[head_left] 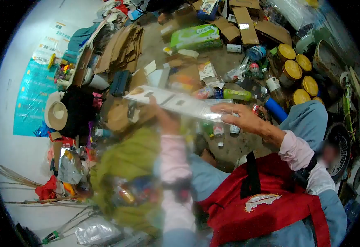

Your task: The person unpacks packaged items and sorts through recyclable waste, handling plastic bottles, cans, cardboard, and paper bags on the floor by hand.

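Observation:
A long, flat white piece (pixel 180 102) with small rectangular marks or openings stretches between my two hands; whether it is card or plastic I cannot tell. My left hand (pixel 162 113), blurred by motion, grips it near its left end from below. My right hand (pixel 245 119) holds the right end, with the fingers on top. Below the piece, small bottles (pixel 218 131) lie on the floor. A green drink bottle (pixel 237 95) lies just beyond my right hand. An olive-green sack (pixel 122 160) stands open beside my left forearm, with mixed items inside.
Flattened cardboard (pixel 120 49) is stacked at the back left, near a green carton (pixel 196 38). Yellow-lidded jars (pixel 292 69) stand at the right, with a blue cylinder (pixel 275 108) before them. A wheel (pixel 339 150) is beside my knee. Bags and clutter line the left wall.

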Motion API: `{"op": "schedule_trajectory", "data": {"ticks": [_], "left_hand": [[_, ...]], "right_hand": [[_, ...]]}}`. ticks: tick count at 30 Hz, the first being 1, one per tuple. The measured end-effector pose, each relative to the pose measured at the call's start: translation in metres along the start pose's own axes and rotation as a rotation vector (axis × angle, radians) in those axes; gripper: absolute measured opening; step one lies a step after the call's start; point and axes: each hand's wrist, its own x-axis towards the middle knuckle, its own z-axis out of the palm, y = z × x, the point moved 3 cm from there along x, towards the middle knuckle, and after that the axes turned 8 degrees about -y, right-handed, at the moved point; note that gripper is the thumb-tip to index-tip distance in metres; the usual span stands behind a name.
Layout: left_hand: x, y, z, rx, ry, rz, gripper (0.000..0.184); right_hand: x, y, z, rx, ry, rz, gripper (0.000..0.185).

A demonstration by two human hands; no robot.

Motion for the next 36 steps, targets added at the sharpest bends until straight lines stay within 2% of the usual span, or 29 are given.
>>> {"op": "schedule_trajectory", "data": {"ticks": [3, 6, 9, 12, 14, 17, 18, 21, 23, 24, 26, 30, 33, 36], "left_hand": [[-0.001, 0.003, 0.005, 0.037, 0.103, 0.029, 0.069], [-0.001, 0.000, 0.011, 0.063, 0.115, 0.019, 0.069], [0.001, -0.011, 0.004, -0.034, 0.115, -0.129, 0.066], [-0.016, -0.027, 0.030, 0.037, -0.142, -0.188, 0.063], [-0.022, -0.078, 0.010, 0.148, -0.318, -0.358, 0.059], [-0.060, -0.073, 0.065, -0.026, -0.178, -0.390, 0.035], [-0.061, -0.077, 0.062, 0.076, -0.185, -0.328, 0.034], [-0.061, -0.083, 0.053, 0.231, -0.179, -0.262, 0.033], [-0.052, -0.084, 0.057, 0.123, -0.156, -0.386, 0.035], [-0.051, -0.085, 0.055, 0.190, -0.161, -0.329, 0.036], [-0.048, -0.084, 0.053, 0.325, -0.174, -0.214, 0.039], [-0.052, -0.081, 0.055, 0.271, -0.289, -0.289, 0.047], [-0.055, -0.083, 0.051, 0.290, -0.335, -0.264, 0.050], [-0.058, -0.081, 0.052, 0.273, -0.351, -0.297, 0.055]], "right_hand": [[0.004, 0.001, 0.005, -0.201, 0.034, -0.182, 0.042], [0.002, -0.015, 0.018, -0.453, -0.087, -0.160, 0.051], [0.003, -0.005, 0.015, -0.147, -0.189, -0.051, 0.055], [0.005, 0.015, 0.024, 0.097, -0.100, 0.020, 0.055], [0.013, 0.020, 0.024, 0.040, -0.036, 0.030, 0.055], [0.018, 0.029, 0.025, 0.061, -0.030, -0.050, 0.052], [0.019, 0.031, 0.026, 0.088, -0.046, -0.092, 0.051], [0.021, 0.042, 0.019, 0.613, -0.020, 0.071, 0.044], [0.021, 0.034, 0.026, 0.828, 0.177, 0.072, 0.038], [0.020, 0.032, 0.028, 0.938, 0.280, 0.075, 0.035], [0.016, 0.040, 0.026, 0.936, 0.281, 0.111, 0.031], [0.008, 0.039, 0.017, 0.790, 0.379, 0.219, 0.029], [0.001, 0.039, 0.012, 0.741, 0.329, 0.268, 0.038], [-0.004, 0.030, 0.008, 0.606, 0.262, 0.228, 0.036]]}}
